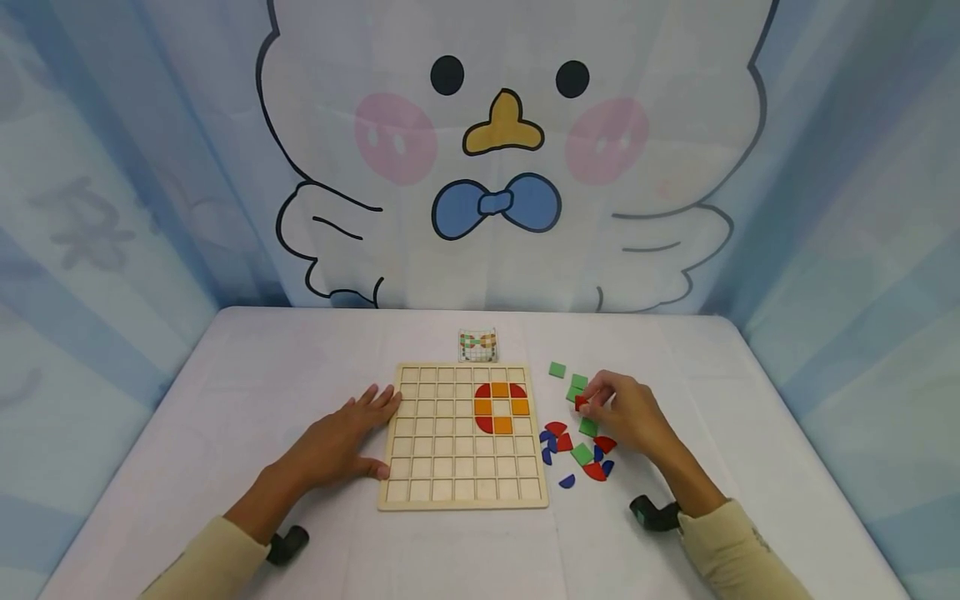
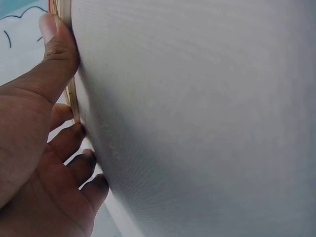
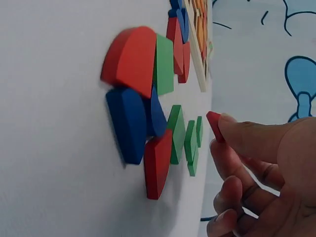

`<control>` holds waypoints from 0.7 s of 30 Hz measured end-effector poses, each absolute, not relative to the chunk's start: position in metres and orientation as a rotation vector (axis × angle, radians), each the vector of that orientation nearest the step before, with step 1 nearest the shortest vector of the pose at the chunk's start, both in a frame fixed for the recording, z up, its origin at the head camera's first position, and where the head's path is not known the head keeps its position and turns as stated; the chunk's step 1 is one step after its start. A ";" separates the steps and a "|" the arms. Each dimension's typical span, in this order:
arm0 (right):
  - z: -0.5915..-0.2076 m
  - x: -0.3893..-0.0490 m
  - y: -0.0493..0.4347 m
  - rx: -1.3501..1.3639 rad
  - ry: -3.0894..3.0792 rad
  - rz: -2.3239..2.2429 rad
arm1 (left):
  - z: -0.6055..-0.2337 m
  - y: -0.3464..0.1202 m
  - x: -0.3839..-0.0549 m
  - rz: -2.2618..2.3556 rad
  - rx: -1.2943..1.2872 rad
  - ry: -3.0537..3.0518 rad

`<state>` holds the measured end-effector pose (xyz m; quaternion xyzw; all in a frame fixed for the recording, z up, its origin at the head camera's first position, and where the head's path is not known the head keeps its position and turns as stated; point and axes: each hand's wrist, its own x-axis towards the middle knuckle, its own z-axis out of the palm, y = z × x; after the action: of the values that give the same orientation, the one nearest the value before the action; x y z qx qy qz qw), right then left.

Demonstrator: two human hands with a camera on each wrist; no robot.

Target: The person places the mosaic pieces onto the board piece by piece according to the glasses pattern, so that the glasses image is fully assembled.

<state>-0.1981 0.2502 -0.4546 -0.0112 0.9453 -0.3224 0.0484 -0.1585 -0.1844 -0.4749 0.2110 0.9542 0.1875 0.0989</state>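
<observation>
A wooden grid board (image 1: pixel 444 468) lies on the table, with red quarter-round pieces and orange squares (image 1: pixel 500 389) set in cells at its upper right. My left hand (image 1: pixel 341 443) rests at the board's left edge, fingers extended and thumb touching the lower part of that edge. Beyond the board's right side, my right hand (image 1: pixel 628 414) pinches a small red piece (image 3: pixel 214 126) between thumb and fingertips, raised over the loose pieces. Beneath and beside that hand lie green squares (image 3: pixel 176 132), red quarter-rounds (image 3: pixel 129 60) and blue rounded pieces (image 3: pixel 125 124).
A small printed pattern card (image 1: pixel 477 344) lies just behind the board. White cloth covers the table (image 1: pixel 300 358), and a curtain (image 1: pixel 502 267) with a cartoon figure hangs along its far edge. One blue piece (image 1: pixel 567 481) sits apart from the pile, towards the front.
</observation>
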 end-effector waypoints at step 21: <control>-0.462 -0.187 0.194 -0.220 2.849 -1.108 | -0.474 -0.184 -0.159 0.552 0.630 2.822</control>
<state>-0.1868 0.1939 -0.4618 -0.0719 0.9289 -0.3612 0.0387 -0.1585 -0.1838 -0.4742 0.2128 0.9540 0.1868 0.0989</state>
